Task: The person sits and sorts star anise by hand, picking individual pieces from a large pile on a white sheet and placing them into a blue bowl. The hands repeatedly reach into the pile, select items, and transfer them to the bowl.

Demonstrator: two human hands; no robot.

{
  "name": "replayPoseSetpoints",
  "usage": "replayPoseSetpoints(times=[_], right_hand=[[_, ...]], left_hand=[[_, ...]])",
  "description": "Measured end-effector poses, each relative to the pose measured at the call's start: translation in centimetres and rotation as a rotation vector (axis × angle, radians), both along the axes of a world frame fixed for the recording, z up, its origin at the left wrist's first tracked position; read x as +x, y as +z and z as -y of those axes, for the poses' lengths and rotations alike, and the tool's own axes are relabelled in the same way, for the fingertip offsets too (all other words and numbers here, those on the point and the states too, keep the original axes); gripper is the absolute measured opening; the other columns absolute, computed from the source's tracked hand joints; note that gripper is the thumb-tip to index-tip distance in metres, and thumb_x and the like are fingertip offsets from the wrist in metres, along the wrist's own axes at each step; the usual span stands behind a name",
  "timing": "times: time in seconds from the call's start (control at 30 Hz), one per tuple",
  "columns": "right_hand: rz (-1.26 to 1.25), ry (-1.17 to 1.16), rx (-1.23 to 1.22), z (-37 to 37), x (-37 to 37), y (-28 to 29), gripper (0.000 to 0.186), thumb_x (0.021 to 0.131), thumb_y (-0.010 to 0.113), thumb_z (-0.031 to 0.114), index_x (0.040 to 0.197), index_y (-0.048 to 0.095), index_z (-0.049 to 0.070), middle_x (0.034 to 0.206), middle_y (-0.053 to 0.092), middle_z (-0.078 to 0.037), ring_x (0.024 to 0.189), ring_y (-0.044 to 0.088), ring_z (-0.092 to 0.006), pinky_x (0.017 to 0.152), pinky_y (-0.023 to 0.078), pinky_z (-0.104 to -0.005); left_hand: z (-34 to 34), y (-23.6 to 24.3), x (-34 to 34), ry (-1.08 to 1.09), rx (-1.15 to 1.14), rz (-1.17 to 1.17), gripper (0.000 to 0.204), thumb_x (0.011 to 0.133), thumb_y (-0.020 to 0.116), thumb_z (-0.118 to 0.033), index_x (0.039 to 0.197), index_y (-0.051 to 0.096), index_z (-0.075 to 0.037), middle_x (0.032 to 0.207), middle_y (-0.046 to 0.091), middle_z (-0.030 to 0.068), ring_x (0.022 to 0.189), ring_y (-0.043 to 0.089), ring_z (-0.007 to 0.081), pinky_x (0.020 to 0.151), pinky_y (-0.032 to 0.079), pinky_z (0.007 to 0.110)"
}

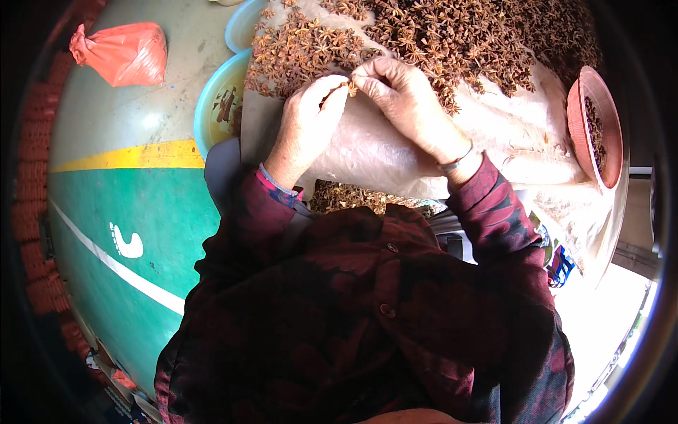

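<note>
Both my hands meet above the near edge of a plastic-covered table (409, 145). Between their fingertips is a small brown star anise pod (352, 89). My left hand (311, 116) pinches it from one side with thumb and forefinger. From the other side, the thumb and fingers of my right hand (406, 95) close on it, partly hiding it. Just beyond my hands lies a loose spread of star anise (311, 53), which joins a larger, darker heap (452, 42) farther right.
At the table's left side stands a light blue basin (205, 116) with a few brown pieces in it, and another blue basin (240, 25) behind. A pink basket (579, 134) holds brown bits at the right. A tied red sack (131, 56) rests on the floor.
</note>
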State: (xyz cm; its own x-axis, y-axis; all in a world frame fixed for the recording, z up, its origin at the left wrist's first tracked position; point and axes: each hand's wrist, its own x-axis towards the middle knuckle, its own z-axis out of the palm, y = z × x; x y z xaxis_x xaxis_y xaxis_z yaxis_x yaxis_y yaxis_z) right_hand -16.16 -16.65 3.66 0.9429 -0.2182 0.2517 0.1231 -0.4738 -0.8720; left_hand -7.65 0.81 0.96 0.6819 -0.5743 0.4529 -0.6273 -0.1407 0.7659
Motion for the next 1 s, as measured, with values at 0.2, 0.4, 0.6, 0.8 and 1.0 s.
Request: replayPoseSetpoints(times=[0.2, 0.4, 0.6, 0.8, 1.0], right_hand=[[0.238, -0.138, -0.022, -2.2, -1.1, -1.6, 0.009, 0.096, 0.07, 0.005, 0.105, 0.073, 0.001, 0.093, 0.07, -0.008, 0.087, 0.067, -0.0173, 0.08, 0.055, -0.0291], [0.355, -0.127, -0.155, -2.7, -2.2, -2.7, 0.003, 0.096, 0.067, 0.001, 0.099, 0.067, 0.001, 0.09, 0.065, -0.011, 0.081, 0.065, -0.0239, 0.073, 0.054, -0.033], [0.425, 0.204, -0.29, -3.3, -3.1, -2.1, 0.02, 0.078, 0.069, 0.003, 0.096, 0.06, 0.007, 0.09, 0.061, -0.009, 0.086, 0.065, -0.0295, 0.077, 0.054, -0.0403], [0.182, 0.201, -0.536, -1.9, -3.6, 0.7, 0.017, 0.094, 0.069, 0.024, 0.096, 0.062, 0.009, 0.078, 0.064, -0.007, 0.071, 0.068, -0.0252, 0.062, 0.056, -0.0397], [0.096, -0.298, -0.927, 3.0, 1.4, -0.5, 0.028, 0.091, 0.074, 0.026, 0.094, 0.063, 0.0, 0.086, 0.065, -0.017, 0.076, 0.067, -0.0339, 0.066, 0.055, -0.0425]], left_hand=[[-0.1, -0.3, -1.5, -0.15, -0.097, -0.378, 0.023, 0.101, 0.062, -0.009, 0.123, 0.065, -0.002, 0.084, 0.063, -0.0012, 0.068, 0.053, 0.0027, 0.058, 0.044, 0.019], [0.2, -0.8, -1.8, -0.096, -0.078, -0.595, 0.014, 0.099, 0.063, -0.005, 0.112, 0.065, 0.002, 0.083, 0.066, 0.0025, 0.072, 0.06, 0.0082, 0.065, 0.051, 0.024], [0.2, -0.4, -1.5, -0.222, -0.337, -1.275, 0.009, 0.102, 0.06, -0.008, 0.104, 0.068, -0.004, 0.079, 0.062, -0.0013, 0.061, 0.051, 0.0034, 0.054, 0.043, 0.02], [-0.3, 0.9, 0.7, 0.058, -0.376, -0.854, 0.026, 0.108, 0.054, -0.015, 0.131, 0.062, -0.007, 0.076, 0.057, -0.0018, 0.05, 0.039, 0.0009, 0.041, 0.026, 0.018], [-0.8, 0.4, 1.1, -0.143, -0.371, -0.979, 0.027, 0.111, 0.046, -0.024, 0.118, 0.063, -0.004, 0.074, 0.053, -0.0002, 0.051, 0.04, 0.004, 0.042, 0.029, 0.019]])
